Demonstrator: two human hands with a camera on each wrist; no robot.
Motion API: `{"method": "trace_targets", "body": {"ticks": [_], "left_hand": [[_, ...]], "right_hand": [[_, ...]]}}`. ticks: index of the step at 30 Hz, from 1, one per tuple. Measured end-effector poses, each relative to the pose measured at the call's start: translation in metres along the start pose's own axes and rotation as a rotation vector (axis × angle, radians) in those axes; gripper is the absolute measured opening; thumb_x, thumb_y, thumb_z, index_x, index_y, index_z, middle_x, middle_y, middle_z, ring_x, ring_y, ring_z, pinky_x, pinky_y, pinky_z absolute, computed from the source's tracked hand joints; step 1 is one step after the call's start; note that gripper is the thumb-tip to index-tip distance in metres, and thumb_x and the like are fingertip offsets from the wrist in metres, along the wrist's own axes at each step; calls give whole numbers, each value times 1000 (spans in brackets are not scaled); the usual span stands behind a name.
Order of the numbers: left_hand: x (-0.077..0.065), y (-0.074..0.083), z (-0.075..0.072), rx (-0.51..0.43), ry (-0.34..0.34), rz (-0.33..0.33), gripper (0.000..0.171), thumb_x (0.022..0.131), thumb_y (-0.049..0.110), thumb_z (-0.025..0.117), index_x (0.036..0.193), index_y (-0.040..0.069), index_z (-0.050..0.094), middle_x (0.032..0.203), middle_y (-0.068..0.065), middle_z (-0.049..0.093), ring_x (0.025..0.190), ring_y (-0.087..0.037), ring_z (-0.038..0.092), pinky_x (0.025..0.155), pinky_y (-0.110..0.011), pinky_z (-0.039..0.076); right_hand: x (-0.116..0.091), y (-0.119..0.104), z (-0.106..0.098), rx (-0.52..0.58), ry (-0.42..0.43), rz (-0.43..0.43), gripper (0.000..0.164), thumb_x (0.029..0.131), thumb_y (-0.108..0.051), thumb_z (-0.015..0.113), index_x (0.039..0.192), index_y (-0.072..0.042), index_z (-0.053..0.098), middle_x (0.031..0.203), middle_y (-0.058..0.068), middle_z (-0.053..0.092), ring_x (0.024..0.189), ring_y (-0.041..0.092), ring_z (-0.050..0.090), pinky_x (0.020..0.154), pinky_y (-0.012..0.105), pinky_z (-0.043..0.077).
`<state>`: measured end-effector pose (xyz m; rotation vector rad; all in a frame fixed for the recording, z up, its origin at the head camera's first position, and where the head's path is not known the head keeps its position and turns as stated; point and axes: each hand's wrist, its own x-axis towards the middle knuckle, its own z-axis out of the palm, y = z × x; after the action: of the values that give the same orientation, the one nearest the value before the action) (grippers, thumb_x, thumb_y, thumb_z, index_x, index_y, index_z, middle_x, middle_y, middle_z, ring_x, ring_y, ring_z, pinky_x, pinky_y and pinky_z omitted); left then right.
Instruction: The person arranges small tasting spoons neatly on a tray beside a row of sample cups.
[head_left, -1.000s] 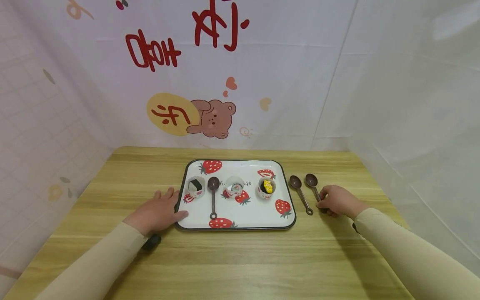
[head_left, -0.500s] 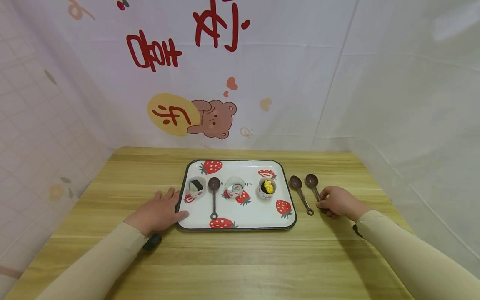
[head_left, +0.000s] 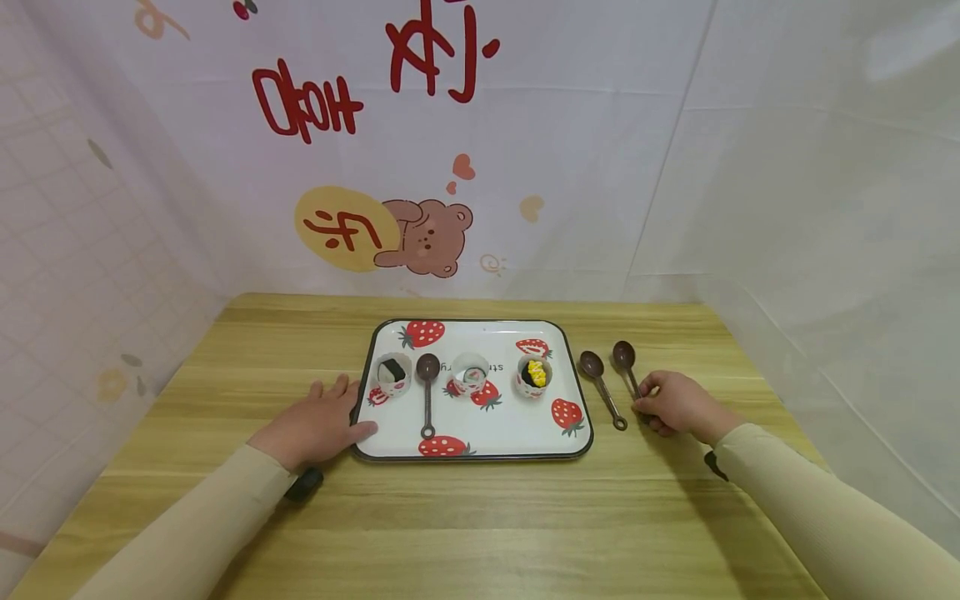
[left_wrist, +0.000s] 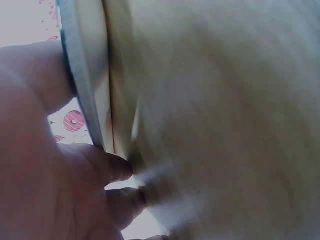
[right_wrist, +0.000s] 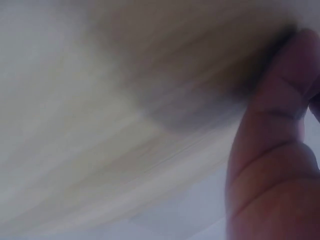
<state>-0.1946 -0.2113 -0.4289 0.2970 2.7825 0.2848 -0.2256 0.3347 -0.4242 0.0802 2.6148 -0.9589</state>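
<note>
In the head view my right hand (head_left: 678, 404) pinches the handle of a brown measuring spoon (head_left: 624, 357), whose bowl points away from me; the handle's end is hidden by the fingers. A second measuring spoon (head_left: 592, 365) lies just left of it on the table. My left hand (head_left: 318, 423) rests at the left edge of a white strawberry-print tray (head_left: 495, 433), thumb over the rim and fingers spread along the outside. On the tray lies another measuring spoon (head_left: 427, 392), between a cup with a rice ball (head_left: 392, 375) and a middle cup (head_left: 470, 375).
A third cup (head_left: 533, 377), with a dark and yellow food piece in it, stands on the tray's right side. The wooden table (head_left: 480, 525) reaches back to a printed white curtain (head_left: 570, 150), with more curtain at both sides.
The measuring spoon in my right hand has shifted slightly away from me, its bowl a little farther back. My left hand and the tray have stayed where they were.
</note>
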Motion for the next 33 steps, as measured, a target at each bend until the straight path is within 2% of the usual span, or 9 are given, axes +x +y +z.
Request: {"method": "trace_targets", "body": {"ticks": [11,18,23,28,33], "left_hand": [[-1,1,-2,-2,-10,-10,97,100,66,56,160,-7,34,168,-36,24,149,-69,19,117,-74,32],[-2,1,-2,-7,-9,-1,97,100,65,56,160,-8,34,168,-36,24,149,-69,20,117,-74,32],[-1,1,-1,0,-6,3,97,100,65,56,160,-7,34,168,-36,24,149,-69,20,117,-73,33],[-2,1,-2,-2,-4,8,97,100,64,57,160,-8,34,167,-36,25,149,-69,21,117,-73,33],[-2,2,-2,-7,-2,8,97,101,64,57,160,-8,33,167,-36,25,148,-70,21,117,-74,32]], "right_hand": [[3,-1,0,42,37,-39,21,100,-11,69,113,2,57,78,5,70,64,14,64,57,30,59],[2,-7,2,42,57,-71,21,101,-10,68,112,4,57,75,3,72,61,12,65,55,28,56],[1,-12,4,41,84,-97,20,101,-9,66,113,5,58,80,3,75,62,12,65,55,26,53],[-1,-20,5,73,100,-113,23,100,-9,66,115,6,57,87,9,77,64,13,66,57,28,55],[-3,-28,9,147,104,-124,24,98,-6,67,116,7,57,91,9,77,69,11,68,65,29,61]]}}
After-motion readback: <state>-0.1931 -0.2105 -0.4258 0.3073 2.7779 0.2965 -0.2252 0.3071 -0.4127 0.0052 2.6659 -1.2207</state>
